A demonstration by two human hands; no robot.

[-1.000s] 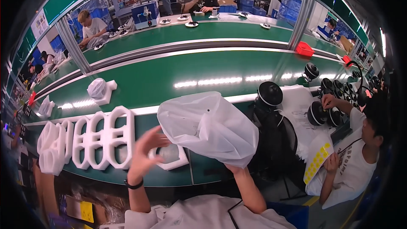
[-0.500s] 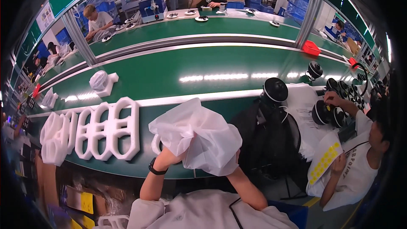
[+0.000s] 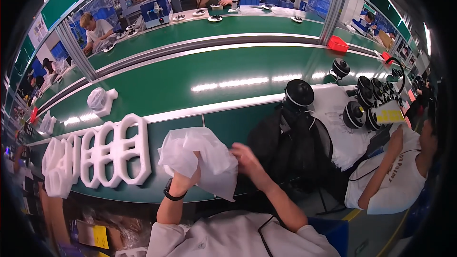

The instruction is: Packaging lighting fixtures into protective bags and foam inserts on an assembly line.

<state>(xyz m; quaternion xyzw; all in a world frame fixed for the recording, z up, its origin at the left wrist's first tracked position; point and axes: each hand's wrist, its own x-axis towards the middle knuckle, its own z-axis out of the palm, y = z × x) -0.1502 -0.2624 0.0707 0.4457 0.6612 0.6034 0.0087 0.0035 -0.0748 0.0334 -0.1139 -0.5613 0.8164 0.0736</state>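
A translucent white plastic bag (image 3: 216,162) bunches up in front of me over the near edge of the green bench. My left hand (image 3: 186,181), with a dark band on its wrist, grips the bag from below; its fingers are mostly covered by the film. What lies inside the bag, if anything, is hidden. My right hand (image 3: 247,159) is at the bag's right edge, slightly blurred, its fingers stretched out and holding nothing. Left of the bag, white foam frames (image 3: 133,150) with oval openings stand in a row.
A wrapped piece in white foam (image 3: 101,102) sits on the conveyor (image 3: 166,81). At right are a black dome-shaped device (image 3: 299,93), black mesh fabric (image 3: 285,147) and white sheets (image 3: 333,114). A co-worker (image 3: 395,176) holds a yellow-labelled sheet (image 3: 389,114) near more black devices.
My right hand has come off the bag and moved up beside it. The bag has sunk lower and bunched toward my left hand. The co-worker has raised the yellow-labelled sheet.
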